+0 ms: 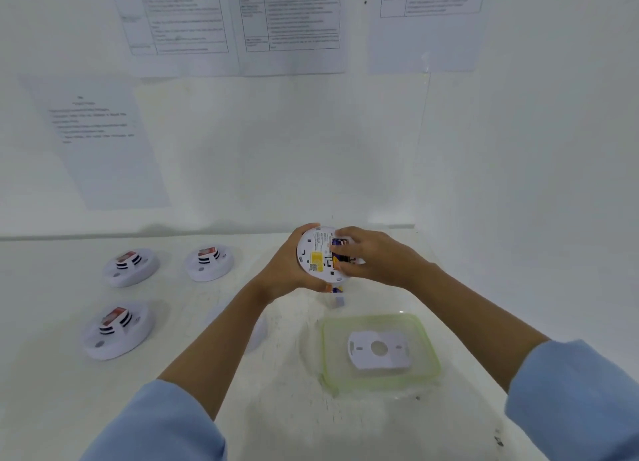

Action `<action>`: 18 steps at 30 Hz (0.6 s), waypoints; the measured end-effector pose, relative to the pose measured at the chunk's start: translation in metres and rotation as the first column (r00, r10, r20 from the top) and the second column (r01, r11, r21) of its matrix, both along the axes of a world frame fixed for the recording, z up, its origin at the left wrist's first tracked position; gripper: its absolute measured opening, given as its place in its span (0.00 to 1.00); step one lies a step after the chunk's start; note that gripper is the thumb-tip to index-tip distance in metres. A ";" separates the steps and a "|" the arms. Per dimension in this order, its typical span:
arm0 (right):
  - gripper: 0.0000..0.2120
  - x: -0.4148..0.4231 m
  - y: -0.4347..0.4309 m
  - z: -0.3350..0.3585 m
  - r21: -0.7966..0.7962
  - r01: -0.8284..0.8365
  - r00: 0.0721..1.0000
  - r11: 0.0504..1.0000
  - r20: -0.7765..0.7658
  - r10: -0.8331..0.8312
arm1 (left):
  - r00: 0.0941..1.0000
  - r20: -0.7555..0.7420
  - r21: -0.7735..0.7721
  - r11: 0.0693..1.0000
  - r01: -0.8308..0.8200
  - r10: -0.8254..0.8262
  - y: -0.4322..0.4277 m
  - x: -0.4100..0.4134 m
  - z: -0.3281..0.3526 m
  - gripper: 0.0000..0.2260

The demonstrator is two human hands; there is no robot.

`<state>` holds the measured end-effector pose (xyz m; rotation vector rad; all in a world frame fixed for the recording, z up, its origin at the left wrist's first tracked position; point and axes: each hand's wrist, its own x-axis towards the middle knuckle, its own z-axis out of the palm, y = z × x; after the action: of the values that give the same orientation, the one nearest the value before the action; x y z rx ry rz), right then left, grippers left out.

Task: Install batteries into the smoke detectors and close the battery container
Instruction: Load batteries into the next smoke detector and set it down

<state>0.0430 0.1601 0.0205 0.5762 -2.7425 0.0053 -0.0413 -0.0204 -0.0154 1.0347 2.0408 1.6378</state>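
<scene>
My right hand (371,256) covers the battery bay of the detector (320,255), so seating can't be read. Label text too small. Wall sheets (294,25) blurred, tops cut off by frame edge.

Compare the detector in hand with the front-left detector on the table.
The held detector is lifted and tilted, back side showing a yellow label; the front-left detector lies flat on the table, raised striped centre up. Both hands grip one; the other is untouched. Both are round and white.
</scene>
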 end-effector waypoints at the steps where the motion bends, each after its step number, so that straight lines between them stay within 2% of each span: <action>1: 0.13 -0.002 -0.001 0.000 0.017 -0.007 1.000 1.000 -0.009 0.007 | 1.000 -0.001 -0.001 1.000 0.008 -0.008 0.001 -0.005 0.000 0.43; 2: 0.10 -0.005 -0.001 -0.001 0.031 -0.004 1.000 1.000 0.004 0.004 | 1.000 -0.002 -0.004 1.000 0.016 -0.016 0.002 -0.009 -0.001 0.43; 4: 0.06 -0.013 0.003 -0.003 0.102 -0.068 0.993 0.992 -0.086 0.077 | 1.000 -0.005 -0.010 1.000 0.029 -0.029 0.004 -0.018 -0.004 0.42; 6: 0.14 -0.014 0.002 0.001 0.030 -0.031 0.999 0.999 -0.012 0.032 | 1.000 0.005 -0.003 1.000 0.031 -0.031 0.006 -0.025 -0.008 0.42; 7: 0.16 -0.015 0.002 0.000 -0.022 -0.023 0.999 1.000 -0.031 0.022 | 1.000 0.009 0.003 1.000 0.028 -0.028 0.008 -0.028 -0.010 0.42; 10: 0.20 -0.023 0.010 -0.010 -0.112 0.055 0.998 0.992 0.023 -0.053 | 0.999 0.016 0.017 0.999 0.031 -0.031 0.012 -0.033 -0.013 0.42; 13: 0.20 -0.029 0.014 -0.016 -0.114 0.057 0.997 0.992 0.059 -0.051 | 0.999 0.019 0.026 0.999 0.032 -0.032 0.016 -0.036 -0.012 0.42; 18: 0.19 -0.038 0.014 -0.016 -0.333 0.123 0.988 0.935 0.125 -0.085 | 0.999 0.010 0.020 0.999 0.037 -0.037 0.020 -0.038 -0.012 0.43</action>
<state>0.0053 0.1737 0.0049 0.3412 -2.7803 0.4899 -0.0796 -0.0009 -0.0275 1.0627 1.9907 1.6451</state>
